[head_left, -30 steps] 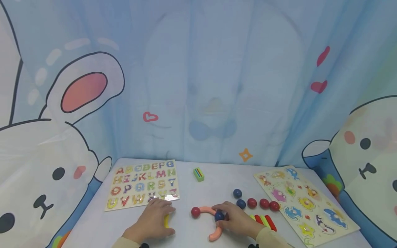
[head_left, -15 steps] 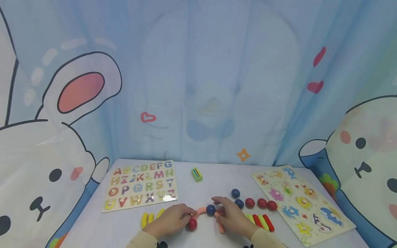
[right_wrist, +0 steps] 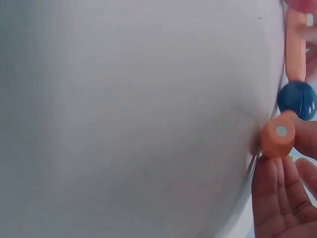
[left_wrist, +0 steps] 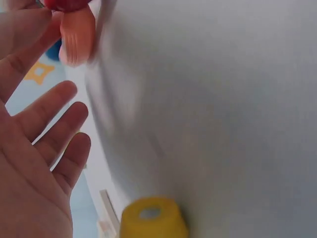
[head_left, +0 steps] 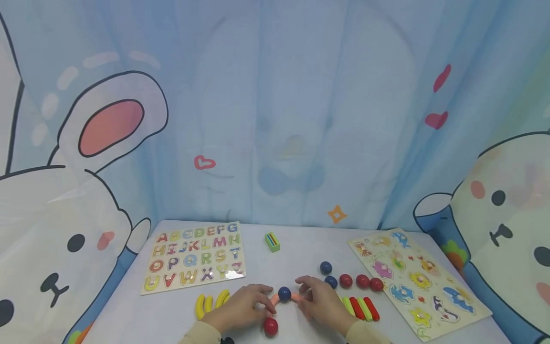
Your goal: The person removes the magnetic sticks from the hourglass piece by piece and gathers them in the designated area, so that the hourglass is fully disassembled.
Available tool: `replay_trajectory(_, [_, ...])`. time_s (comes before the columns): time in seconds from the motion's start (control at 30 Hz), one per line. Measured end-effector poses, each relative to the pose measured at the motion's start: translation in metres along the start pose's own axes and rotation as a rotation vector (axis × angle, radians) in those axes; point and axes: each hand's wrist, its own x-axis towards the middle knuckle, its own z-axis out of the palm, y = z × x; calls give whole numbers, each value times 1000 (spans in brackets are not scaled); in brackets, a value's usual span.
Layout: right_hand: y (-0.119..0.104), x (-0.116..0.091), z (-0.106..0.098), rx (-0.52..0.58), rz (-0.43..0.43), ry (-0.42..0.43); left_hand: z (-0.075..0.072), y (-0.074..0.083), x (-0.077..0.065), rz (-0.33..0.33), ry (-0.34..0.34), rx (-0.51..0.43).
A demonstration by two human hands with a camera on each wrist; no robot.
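A blue ball (head_left: 284, 294) joins two curved orange rods between my hands. My left hand (head_left: 245, 306) holds the left orange rod (left_wrist: 78, 37) between thumb and index finger; its other fingers are spread. A red ball (head_left: 270, 327) sits at that rod's near end. My right hand (head_left: 322, 303) pinches the right orange rod (right_wrist: 278, 139), whose free end shows a grey disc. In the right wrist view the blue ball (right_wrist: 297, 100) lies between both rods. Left-hand fingers partly cover the left rod in the head view.
Yellow curved rods (head_left: 200, 306) lie left of my left hand. Red and light-green sticks (head_left: 361, 308) lie right, below several red balls (head_left: 345, 281) and two blue balls (head_left: 326, 267). A letter puzzle (head_left: 193, 258), green block (head_left: 272, 242) and animal puzzle (head_left: 418, 284) stand farther back.
My left hand has left the yellow rods and come right to the left orange rod. The joined piece has turned, with the red ball now nearer me and the blue ball farther left.
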Motion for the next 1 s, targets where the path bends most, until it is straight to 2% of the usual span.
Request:
replay_trajectory(0.17, [1, 0, 1, 52, -90, -8, 6, -2, -1, 45, -6, 74])
replay_trajectory(0.3, [-1, -7, 0, 35, -119, 7, 5, -1, -3, 87, 1, 129])
replay_trajectory(0.4, [-4, -16, -3, 68, -127, -10, 3, -2, -4, 103, 1, 167])
replay_trajectory(0.6, [-12, -31, 5, 225, -115, -205, 3, -5, -5, 105, 21, 200])
replay_trajectory(0.73, [-18, -36, 17, 304, -50, -334, 4, -3, -7, 112, 50, 210])
replay_trajectory(0.87, [-22, -37, 27, 299, -20, -364, 5, -1, -7, 101, 72, 212])
replay_trajectory(1.0, [-23, -36, 32, 259, -23, -356, 6, -2, -6, 126, 100, 225])
